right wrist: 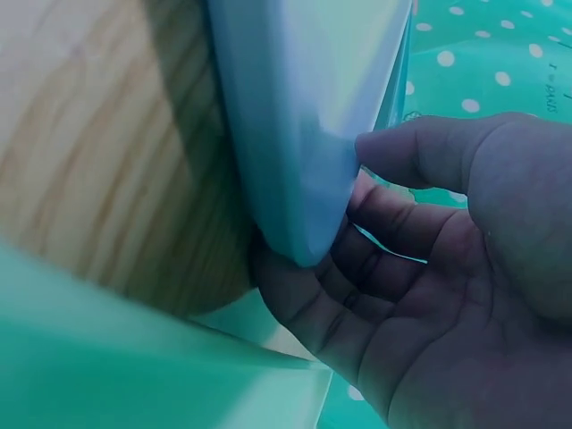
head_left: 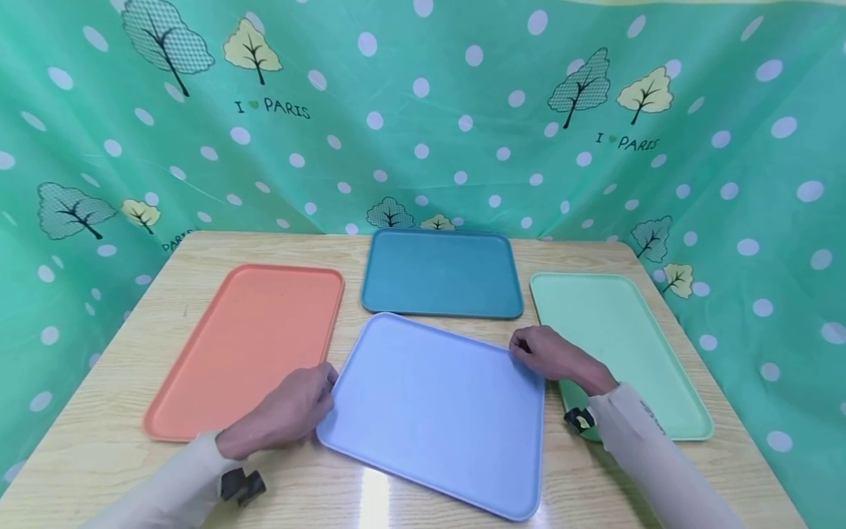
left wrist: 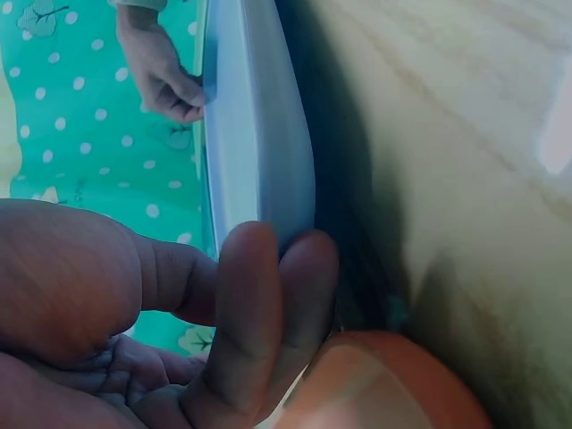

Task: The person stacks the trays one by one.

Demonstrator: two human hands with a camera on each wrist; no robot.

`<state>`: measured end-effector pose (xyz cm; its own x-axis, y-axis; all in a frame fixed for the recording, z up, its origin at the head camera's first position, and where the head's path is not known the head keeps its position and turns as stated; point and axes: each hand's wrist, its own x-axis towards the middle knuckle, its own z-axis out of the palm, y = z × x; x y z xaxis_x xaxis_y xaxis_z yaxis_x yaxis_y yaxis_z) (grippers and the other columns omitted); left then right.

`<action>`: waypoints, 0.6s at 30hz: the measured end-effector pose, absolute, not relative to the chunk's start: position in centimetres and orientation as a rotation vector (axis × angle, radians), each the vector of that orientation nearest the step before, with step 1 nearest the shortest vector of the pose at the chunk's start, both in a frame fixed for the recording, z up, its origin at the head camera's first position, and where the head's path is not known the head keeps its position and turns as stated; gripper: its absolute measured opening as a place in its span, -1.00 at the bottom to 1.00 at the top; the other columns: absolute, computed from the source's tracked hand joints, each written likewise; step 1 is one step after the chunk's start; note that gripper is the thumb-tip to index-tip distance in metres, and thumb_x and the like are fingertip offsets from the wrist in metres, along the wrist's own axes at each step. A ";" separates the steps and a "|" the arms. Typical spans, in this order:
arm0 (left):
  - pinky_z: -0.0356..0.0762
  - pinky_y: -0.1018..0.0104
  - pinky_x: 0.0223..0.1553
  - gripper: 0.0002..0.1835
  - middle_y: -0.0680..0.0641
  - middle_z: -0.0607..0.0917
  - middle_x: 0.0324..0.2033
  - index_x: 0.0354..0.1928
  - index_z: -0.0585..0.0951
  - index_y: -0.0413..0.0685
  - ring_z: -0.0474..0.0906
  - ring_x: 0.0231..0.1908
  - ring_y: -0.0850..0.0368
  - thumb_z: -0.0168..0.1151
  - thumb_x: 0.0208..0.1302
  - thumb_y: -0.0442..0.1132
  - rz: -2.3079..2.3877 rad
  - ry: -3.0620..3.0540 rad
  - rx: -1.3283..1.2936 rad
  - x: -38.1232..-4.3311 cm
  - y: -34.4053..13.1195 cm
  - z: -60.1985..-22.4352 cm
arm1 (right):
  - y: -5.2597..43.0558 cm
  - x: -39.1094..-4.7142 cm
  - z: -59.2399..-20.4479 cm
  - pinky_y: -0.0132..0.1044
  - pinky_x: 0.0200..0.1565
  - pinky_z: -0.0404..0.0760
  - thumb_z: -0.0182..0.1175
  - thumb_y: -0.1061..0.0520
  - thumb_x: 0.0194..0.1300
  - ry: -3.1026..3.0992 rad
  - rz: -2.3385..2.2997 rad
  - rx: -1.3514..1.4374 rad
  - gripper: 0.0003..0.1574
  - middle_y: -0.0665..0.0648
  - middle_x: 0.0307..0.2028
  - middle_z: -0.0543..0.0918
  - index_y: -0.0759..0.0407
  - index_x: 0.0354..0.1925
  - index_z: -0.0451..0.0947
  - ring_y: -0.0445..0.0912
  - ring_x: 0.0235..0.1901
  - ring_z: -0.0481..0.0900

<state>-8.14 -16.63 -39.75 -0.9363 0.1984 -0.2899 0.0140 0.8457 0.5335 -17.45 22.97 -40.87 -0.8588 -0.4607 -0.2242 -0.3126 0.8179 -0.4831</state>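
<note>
A light blue-purple tray (head_left: pixel 436 411) lies askew at the front middle of the table, its near right corner turned toward me. My left hand (head_left: pixel 297 400) grips its left edge, thumb on the inner side and fingers against the outer side in the left wrist view. At the far right corner my right hand (head_left: pixel 545 351) pinches the rim. The right wrist view shows the thumb over the tray's rim (right wrist: pixel 299 179) and the fingers curled beneath it. In the left wrist view the tray's side stands above its shadow on the wood.
A coral-red tray (head_left: pixel 264 338) lies on the left, partly under the left hand in the head view. Behind is a dark teal tray (head_left: pixel 443 272); a pale green tray (head_left: pixel 615 330) lies on the right. A green dotted curtain (head_left: pixel 423 132) surrounds the wooden table (head_left: pixel 297 492).
</note>
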 end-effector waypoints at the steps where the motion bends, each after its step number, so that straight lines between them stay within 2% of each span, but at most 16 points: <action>1: 0.42 0.37 -0.65 -0.76 -0.02 0.58 -0.54 -0.04 0.54 -0.30 0.47 -0.61 0.20 0.07 0.27 -0.42 0.766 2.692 0.166 -8.3 -16.7 -39.7 | 23.0 -17.4 -40.9 -0.35 -0.44 0.47 0.03 0.25 0.43 2.664 -0.632 -0.586 -0.79 0.05 -0.42 0.62 0.22 -0.26 0.61 -0.18 -0.50 0.44; 4: 0.45 0.39 -0.56 -0.77 -0.02 0.61 -0.48 -0.08 0.56 -0.30 0.49 -0.49 0.19 0.11 0.22 -0.42 0.768 2.709 0.182 -8.6 -16.8 -39.7 | 23.1 -17.3 -40.9 -0.35 -0.46 0.46 0.02 0.25 0.43 2.649 -0.651 -0.581 -0.78 0.05 -0.43 0.60 0.21 -0.27 0.61 -0.18 -0.51 0.44; 8: 0.49 0.39 -0.48 -0.77 -0.03 0.65 -0.45 -0.12 0.60 -0.30 0.51 -0.44 0.19 0.16 0.17 -0.41 0.744 2.741 0.213 -9.0 -17.0 -39.8 | 23.2 -17.1 -41.0 -0.35 -0.50 0.45 0.03 0.25 0.42 2.629 -0.679 -0.569 -0.78 0.04 -0.46 0.59 0.20 -0.31 0.61 -0.17 -0.54 0.43; 18: 0.52 0.38 -0.45 -0.79 -0.01 0.66 -0.45 -0.15 0.65 -0.25 0.52 -0.45 0.20 0.18 0.17 -0.38 0.704 2.766 0.227 -10.2 -17.5 -39.6 | 22.7 -16.7 -41.0 -0.37 -0.45 0.44 0.06 0.23 0.40 2.571 -0.722 -0.614 -0.81 0.00 -0.46 0.57 0.15 -0.32 0.61 -0.18 -0.51 0.43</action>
